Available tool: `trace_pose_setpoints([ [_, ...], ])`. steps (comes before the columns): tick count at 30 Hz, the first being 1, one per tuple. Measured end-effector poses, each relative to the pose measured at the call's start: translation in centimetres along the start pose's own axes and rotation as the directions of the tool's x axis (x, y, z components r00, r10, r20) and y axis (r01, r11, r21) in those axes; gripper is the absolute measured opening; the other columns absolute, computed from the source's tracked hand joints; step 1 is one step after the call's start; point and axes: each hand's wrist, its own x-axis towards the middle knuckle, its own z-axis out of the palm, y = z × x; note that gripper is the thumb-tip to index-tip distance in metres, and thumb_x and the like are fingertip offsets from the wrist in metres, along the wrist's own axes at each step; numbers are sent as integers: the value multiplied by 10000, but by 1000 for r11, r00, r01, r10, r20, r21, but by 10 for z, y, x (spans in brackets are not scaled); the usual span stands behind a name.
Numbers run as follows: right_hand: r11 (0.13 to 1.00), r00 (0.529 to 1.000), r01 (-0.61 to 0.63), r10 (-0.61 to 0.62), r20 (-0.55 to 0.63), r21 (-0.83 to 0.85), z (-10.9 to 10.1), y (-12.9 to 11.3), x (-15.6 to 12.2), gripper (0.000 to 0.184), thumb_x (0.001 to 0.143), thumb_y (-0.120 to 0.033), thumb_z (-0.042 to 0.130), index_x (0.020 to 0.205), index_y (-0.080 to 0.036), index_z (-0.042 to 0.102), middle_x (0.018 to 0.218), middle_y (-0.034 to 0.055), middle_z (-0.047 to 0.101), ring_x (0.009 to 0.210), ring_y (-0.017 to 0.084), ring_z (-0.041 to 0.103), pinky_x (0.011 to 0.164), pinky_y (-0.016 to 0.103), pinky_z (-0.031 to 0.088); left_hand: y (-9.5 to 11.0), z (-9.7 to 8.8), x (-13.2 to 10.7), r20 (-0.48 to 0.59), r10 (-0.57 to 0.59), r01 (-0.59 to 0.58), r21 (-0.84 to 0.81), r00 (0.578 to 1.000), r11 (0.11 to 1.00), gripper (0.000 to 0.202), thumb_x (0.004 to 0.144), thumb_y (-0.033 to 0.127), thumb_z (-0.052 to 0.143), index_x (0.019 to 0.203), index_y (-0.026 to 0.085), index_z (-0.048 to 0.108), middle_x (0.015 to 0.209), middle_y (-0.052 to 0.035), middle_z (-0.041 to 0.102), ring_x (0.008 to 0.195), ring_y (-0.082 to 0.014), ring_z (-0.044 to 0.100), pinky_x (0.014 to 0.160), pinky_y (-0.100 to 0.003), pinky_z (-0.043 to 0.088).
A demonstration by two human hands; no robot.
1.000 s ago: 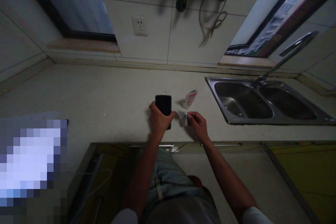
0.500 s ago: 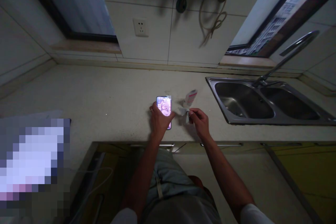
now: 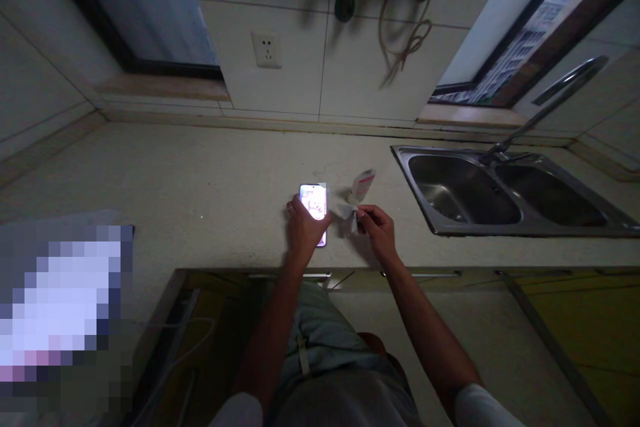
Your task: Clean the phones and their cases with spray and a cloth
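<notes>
**Both hands are holding on near the tabletop's front edge**

The left hand (image 3: pixel 304 230) is gripping a lit phone (image 3: pixel 314 200) by its sides, near the front edge of the tabletop (image 3: pixel 225 180). The right hand (image 3: pixel 379 230) is pinching a whitish piece (image 3: pixel 346 211) just beside it, a tube (image 3: pixel 362 185) standing behind, farther from that edge. Both grips are evidently done; the piece is not yet touching the phone. Whatever is remaining is not showing.

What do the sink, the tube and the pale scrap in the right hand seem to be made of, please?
Sink: probably stainless steel, satin, from its grey sheen. Tube: likely smooth plastic, judging by its flattened end. Scrap: thin, matte-looking; paper, cloth or film, too blurred to tell.
</notes>
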Motion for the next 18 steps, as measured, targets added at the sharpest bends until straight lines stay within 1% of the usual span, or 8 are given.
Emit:
trace_pose_setpoints([
  [4,1000,1000,14,-14,2,2,4,0,6,271,800,-467,689,864,-204,677,618,-43,577,497,102,479,490,234,421,-3,4,3,47,29,-30,31,998,999,868,675,395,773,1377,113,349,1261,-221,520,1126,-349,582,885,-454,508],
  [7,1000,1000,11,-12,10,23,6,-1,9,267,794,-458,697,867,-202,683,622,-43,580,497,100,479,491,233,424,-5,8,5,40,39,-40,35,998,999,891,673,387,770,1390,73,344,1277,-240,505,1163,-358,560,930,-464,493],
  [11,999,1000,5,-6,18,40,7,-1,10,269,791,-456,699,870,-199,689,628,-38,586,494,99,477,486,230,415,-8,12,9,-8,61,-61,21,998,998,866,673,367,767,1394,119,354,1244,-195,528,1179,-340,551,991,-491,453],
  [13,999,1000,-1,0,15,43,6,-1,10,275,785,-462,702,867,-200,686,625,-40,585,495,100,474,483,230,410,-9,12,11,-5,67,-67,18,998,998,858,678,366,767,1393,118,364,1231,-187,542,1181,-330,547,1006,-485,440],
  [16,998,1000,-17,17,11,58,4,3,9,277,778,-462,710,861,-199,684,617,-44,579,496,99,468,487,231,405,-10,11,13,26,49,-51,88,998,995,861,687,391,764,1391,70,387,1244,-225,550,1204,-349,526,1026,-488,416],
  [18,997,999,-33,33,7,70,4,5,8,281,775,-464,717,862,-198,684,612,-46,574,495,97,466,485,228,398,-10,10,13,42,27,-34,157,999,987,844,690,425,757,1378,73,419,1246,-236,560,1214,-377,516,1021,-517,404],
])
